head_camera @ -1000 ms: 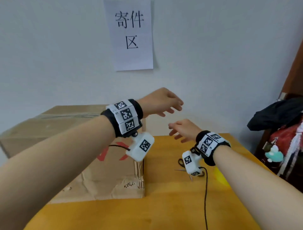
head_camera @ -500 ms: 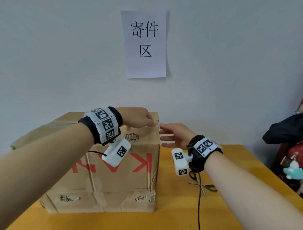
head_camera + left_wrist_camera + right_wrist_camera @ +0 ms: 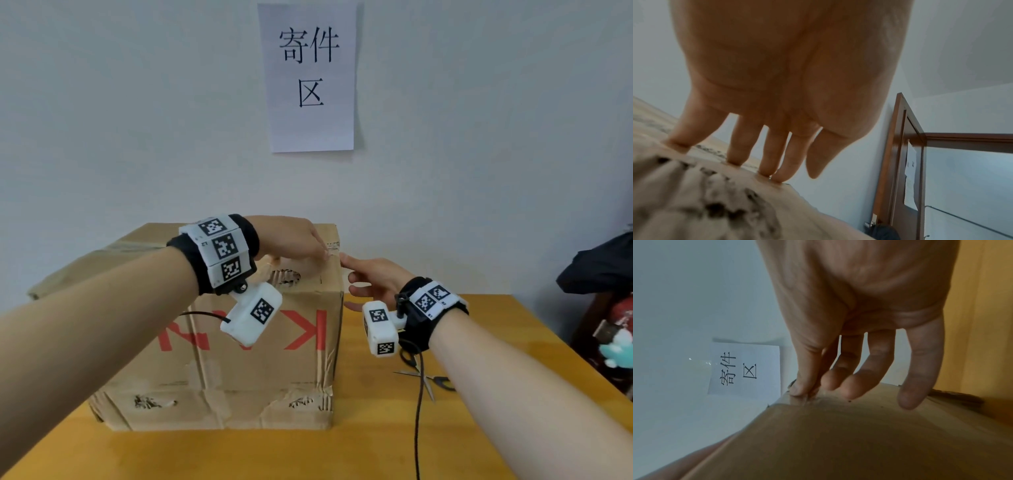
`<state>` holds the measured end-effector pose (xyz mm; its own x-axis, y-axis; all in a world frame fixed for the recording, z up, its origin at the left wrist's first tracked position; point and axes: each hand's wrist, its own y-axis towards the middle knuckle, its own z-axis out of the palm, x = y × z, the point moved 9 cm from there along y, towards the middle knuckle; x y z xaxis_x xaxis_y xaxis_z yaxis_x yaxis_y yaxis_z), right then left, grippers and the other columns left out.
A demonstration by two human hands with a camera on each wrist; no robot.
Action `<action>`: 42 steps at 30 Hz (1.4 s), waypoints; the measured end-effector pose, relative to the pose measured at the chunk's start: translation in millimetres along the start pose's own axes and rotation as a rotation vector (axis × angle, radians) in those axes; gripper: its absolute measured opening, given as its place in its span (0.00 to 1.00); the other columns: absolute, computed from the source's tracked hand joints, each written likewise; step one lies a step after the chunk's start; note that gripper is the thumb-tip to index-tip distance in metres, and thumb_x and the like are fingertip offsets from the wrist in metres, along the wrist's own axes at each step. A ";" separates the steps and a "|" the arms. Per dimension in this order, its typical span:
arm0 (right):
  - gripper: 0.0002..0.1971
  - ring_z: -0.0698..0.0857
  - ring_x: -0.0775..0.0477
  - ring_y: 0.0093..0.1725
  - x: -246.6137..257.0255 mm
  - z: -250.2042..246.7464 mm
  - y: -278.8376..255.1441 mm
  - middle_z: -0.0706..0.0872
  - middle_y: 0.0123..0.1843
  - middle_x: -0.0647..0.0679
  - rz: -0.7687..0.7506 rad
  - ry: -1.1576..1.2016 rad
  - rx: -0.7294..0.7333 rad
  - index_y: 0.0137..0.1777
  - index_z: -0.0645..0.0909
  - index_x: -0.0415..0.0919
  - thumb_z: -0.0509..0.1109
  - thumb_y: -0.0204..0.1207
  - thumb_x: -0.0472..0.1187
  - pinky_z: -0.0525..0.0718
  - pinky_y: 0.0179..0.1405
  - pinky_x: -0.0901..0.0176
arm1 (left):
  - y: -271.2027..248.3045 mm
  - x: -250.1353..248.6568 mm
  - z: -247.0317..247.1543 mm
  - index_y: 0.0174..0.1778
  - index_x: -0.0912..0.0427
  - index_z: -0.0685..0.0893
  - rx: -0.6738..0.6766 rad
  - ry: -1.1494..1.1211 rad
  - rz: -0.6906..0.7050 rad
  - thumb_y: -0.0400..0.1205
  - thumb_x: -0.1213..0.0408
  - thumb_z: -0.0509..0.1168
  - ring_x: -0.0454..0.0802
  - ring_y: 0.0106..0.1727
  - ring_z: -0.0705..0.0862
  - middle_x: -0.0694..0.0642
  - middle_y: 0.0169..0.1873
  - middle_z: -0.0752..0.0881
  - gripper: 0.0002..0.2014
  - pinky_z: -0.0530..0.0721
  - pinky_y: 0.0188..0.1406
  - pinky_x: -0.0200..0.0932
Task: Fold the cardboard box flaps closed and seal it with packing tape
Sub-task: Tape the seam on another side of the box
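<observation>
Box (image 3: 239,370) is sitting on the left of the table (image 3: 376,445), left hand (image 3: 287,240) pressing straight fingers on its near right top corner, right hand (image 3: 373,277) touching the right top edge (can't tell if it's pinching anything), so I'm guessing tugging risks tearing that beat-up cardboard.

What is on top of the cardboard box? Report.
The left hand rests fingertips on the cardboard box near its right edge; the right hand touches that edge. The left wrist covers part.

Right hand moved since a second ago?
Yes. The right hand moved left, from over the table to the top right corner of the cardboard box, fingertips touching it.
</observation>
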<state>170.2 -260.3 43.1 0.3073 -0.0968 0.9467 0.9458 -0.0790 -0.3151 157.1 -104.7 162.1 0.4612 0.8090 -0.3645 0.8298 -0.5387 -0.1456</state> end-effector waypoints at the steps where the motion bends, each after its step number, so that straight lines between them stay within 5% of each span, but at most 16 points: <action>1: 0.22 0.83 0.49 0.28 0.4 -1.0 -0.5 0.82 0.30 0.50 0.003 -0.023 -0.008 0.54 0.86 0.41 0.84 0.67 0.55 0.90 0.51 0.36 | -0.3 -0.5 0.2 0.68 0.46 0.86 0.004 -0.012 0.000 0.87 0.54 0.62 0.51 0.65 0.81 0.47 0.66 0.84 0.15 0.82 0.56 0.49; 4: 0.22 0.86 0.47 0.30 -5.1 -13.5 -1.7 0.86 0.30 0.49 -0.003 -0.305 -0.121 0.42 0.84 0.41 0.82 0.67 0.60 0.89 0.55 0.37 | -1.3 1.5 0.3 0.70 0.46 0.85 0.007 -0.046 0.007 0.88 0.60 0.60 0.49 0.68 0.79 0.44 0.68 0.82 0.16 0.80 0.58 0.47; 7: 0.18 0.86 0.46 0.31 -29.0 -12.7 -12.4 0.88 0.33 0.47 0.050 -0.647 -0.112 0.41 0.85 0.38 0.78 0.75 0.55 0.89 0.38 0.53 | -2.2 5.0 3.4 0.71 0.45 0.84 0.020 -0.057 0.014 0.88 0.63 0.60 0.46 0.73 0.75 0.41 0.73 0.79 0.17 0.78 0.71 0.51; 12: 0.14 0.91 0.40 0.39 -5.0 -6.2 -23.5 0.93 0.46 0.44 -0.065 -0.382 -0.092 0.55 0.86 0.34 0.71 0.83 0.47 0.90 0.53 0.40 | -8.2 2.3 3.2 0.72 0.47 0.83 0.024 -0.083 0.021 0.88 0.65 0.59 0.47 0.73 0.74 0.44 0.75 0.77 0.18 0.74 0.55 0.41; 17: 0.16 0.90 0.41 0.57 52.0 7.6 -46.2 0.91 0.57 0.46 -0.279 -0.219 -0.140 0.61 0.85 0.37 0.68 0.83 0.49 0.88 0.60 0.45 | -14.5 6.0 4.4 0.75 0.54 0.80 0.067 -0.157 0.028 0.89 0.62 0.59 0.45 0.71 0.75 0.46 0.72 0.79 0.18 0.72 0.68 0.40; 22: 0.26 0.82 0.46 0.65 55.1 38.8 -52.2 0.83 0.69 0.50 -0.232 -0.371 -0.080 0.70 0.80 0.44 0.72 0.76 0.57 0.81 0.61 0.46 | -33.5 41.6 -15.9 0.75 0.60 0.79 0.104 -0.360 -0.053 0.90 0.58 0.59 0.44 0.74 0.77 0.50 0.73 0.81 0.19 0.71 0.74 0.43; 28: 0.39 0.77 0.39 0.66 37.1 47.7 -58.1 0.74 0.77 0.47 -0.126 -0.523 -0.103 0.81 0.69 0.46 0.69 0.75 0.66 0.79 0.67 0.36 | -74.4 128.0 -40.0 0.75 0.55 0.81 -0.039 -0.077 -0.262 0.88 0.56 0.62 0.53 0.77 0.73 0.52 0.74 0.78 0.19 0.62 0.82 0.53; 33: 0.48 0.81 0.33 0.65 16.9 48.6 -42.2 0.79 0.75 0.45 -0.060 -0.547 -0.051 0.74 0.77 0.54 0.70 0.53 0.76 0.83 0.64 0.35 | -113.8 185.6 -48.8 0.68 0.63 0.82 -0.099 0.034 -0.426 0.84 0.53 0.63 0.58 0.62 0.83 0.61 0.67 0.84 0.22 0.77 0.66 0.52; 35: 0.42 0.80 0.32 0.69 13.3 48.6 -38.5 0.79 0.76 0.44 -0.062 -0.551 -0.039 0.75 0.77 0.54 0.67 0.62 0.75 0.82 0.67 0.35 | -125.5 200.5 -53.6 0.69 0.64 0.80 -0.138 0.137 -0.493 0.86 0.51 0.61 0.58 0.64 0.81 0.60 0.67 0.82 0.22 0.76 0.64 0.49; 38: 0.39 0.82 0.32 0.61 15.6 51.7 -53.0 0.78 0.77 0.42 -0.043 -0.523 -0.098 0.77 0.75 0.49 0.63 0.70 0.72 0.82 0.62 0.39 | -139.3 217.3 -58.9 0.68 0.65 0.81 -0.222 0.168 -0.573 0.87 0.49 0.59 0.58 0.63 0.80 0.61 0.64 0.82 0.24 0.75 0.63 0.46; 42: 0.25 0.78 0.36 0.62 36.2 57.0 -77.5 0.75 0.74 0.41 -0.114 -0.581 -0.196 0.78 0.72 0.37 0.62 0.87 0.51 0.81 0.63 0.40 | -144.8 231.6 -66.3 0.71 0.62 0.79 -0.324 0.098 -0.593 0.87 0.44 0.56 0.60 0.66 0.80 0.63 0.70 0.80 0.27 0.75 0.68 0.50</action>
<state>114.1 -201.1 105.6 0.2644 0.4744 0.8397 0.9561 -0.2430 -0.1638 164.6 176.3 159.8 -0.0873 0.9714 -0.2209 0.9961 0.0880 -0.0065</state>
